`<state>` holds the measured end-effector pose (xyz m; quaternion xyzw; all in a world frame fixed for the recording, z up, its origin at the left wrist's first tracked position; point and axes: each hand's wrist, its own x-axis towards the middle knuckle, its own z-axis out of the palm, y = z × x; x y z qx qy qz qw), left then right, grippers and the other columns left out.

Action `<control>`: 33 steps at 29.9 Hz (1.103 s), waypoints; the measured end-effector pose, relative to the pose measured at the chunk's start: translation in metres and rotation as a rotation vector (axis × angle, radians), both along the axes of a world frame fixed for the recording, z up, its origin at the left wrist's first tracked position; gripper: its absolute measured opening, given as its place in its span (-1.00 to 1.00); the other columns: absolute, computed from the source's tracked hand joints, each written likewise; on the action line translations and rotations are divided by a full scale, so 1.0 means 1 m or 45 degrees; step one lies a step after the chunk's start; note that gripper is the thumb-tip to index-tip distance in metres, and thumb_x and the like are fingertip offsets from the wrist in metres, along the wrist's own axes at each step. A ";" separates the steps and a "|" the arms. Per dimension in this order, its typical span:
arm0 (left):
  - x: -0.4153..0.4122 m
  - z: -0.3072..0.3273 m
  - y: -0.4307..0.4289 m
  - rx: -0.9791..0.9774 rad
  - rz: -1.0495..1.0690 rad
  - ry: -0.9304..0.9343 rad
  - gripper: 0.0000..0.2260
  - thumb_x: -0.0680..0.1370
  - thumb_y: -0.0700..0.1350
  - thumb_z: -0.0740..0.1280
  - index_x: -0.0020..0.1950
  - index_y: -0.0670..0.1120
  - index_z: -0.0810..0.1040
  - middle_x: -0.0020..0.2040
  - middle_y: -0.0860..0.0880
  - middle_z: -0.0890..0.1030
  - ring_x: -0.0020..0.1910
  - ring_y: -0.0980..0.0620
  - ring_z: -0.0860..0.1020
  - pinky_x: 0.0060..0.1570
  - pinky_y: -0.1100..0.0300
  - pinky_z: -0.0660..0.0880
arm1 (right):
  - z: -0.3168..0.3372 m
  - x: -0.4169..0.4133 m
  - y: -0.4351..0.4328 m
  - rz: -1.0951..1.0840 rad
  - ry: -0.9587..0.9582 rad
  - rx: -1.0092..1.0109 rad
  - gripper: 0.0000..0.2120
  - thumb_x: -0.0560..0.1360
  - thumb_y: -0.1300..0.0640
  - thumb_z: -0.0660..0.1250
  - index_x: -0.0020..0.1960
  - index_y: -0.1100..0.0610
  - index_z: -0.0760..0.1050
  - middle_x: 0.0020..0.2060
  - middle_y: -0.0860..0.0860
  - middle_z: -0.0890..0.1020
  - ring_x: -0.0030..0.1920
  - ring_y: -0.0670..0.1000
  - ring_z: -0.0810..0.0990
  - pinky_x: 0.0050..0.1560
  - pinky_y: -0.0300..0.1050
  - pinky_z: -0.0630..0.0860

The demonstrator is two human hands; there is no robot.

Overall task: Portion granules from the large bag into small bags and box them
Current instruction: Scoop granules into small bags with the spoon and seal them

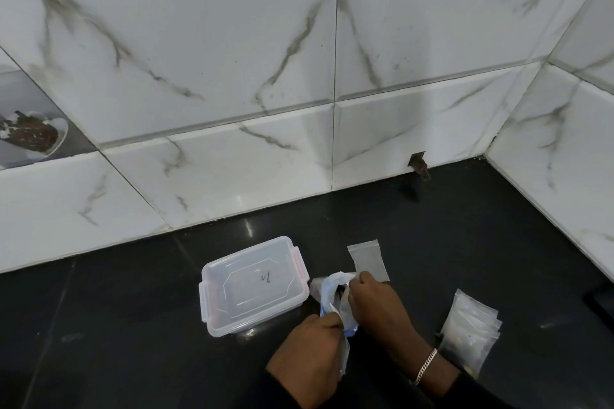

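Head view shows both hands working at the large bag point(332, 292) near the counter's point(133, 325) front edge: the left hand point(309, 355) clenched around its lower folds, the right hand point(372, 300) pinching its rim. If that soft mouth sags or the grip slips, I'd expect granules to scatter over the dark counter beside the closed box point(254, 285). Small bags point(471, 332) lie to the right, one more point(367, 261) behind, and the only writing is an unreadable scrawl on the box lid.

Black counter point(133, 325) (glossy), marble-veined wall tiles point(232, 43)
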<state>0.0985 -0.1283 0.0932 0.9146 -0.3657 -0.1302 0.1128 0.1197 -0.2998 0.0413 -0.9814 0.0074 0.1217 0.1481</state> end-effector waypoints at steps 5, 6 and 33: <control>0.001 -0.002 0.001 -0.147 0.095 0.037 -0.80 0.55 -0.17 0.22 0.14 -0.15 0.53 0.21 -0.09 0.45 0.18 -0.10 0.47 0.15 0.05 0.46 | 0.000 0.004 -0.005 -0.231 -0.081 0.160 -0.77 0.58 0.13 0.21 0.05 0.13 0.63 -0.01 0.04 0.67 -0.02 0.02 0.64 0.03 -0.13 0.53; 0.000 0.000 0.003 -0.254 0.159 0.040 -0.81 0.55 -0.16 0.22 0.12 -0.12 0.53 0.24 -0.05 0.42 0.17 -0.06 0.48 0.13 0.07 0.49 | 0.003 0.006 -0.010 -0.310 -0.094 0.248 -0.80 0.53 0.11 0.26 -0.06 0.12 0.65 -0.13 0.03 0.69 -0.12 -0.03 0.65 -0.02 -0.14 0.57; 0.019 -0.027 -0.017 -0.583 0.488 0.251 -0.68 0.50 -0.24 0.28 0.22 -0.03 0.62 0.26 0.13 0.49 0.22 0.22 0.45 0.27 0.49 0.28 | 0.008 -0.011 -0.025 -0.745 0.351 0.773 -0.88 0.53 0.25 0.32 -0.16 0.18 0.61 -0.37 0.04 0.66 -0.54 -0.10 0.56 -0.48 -0.26 0.49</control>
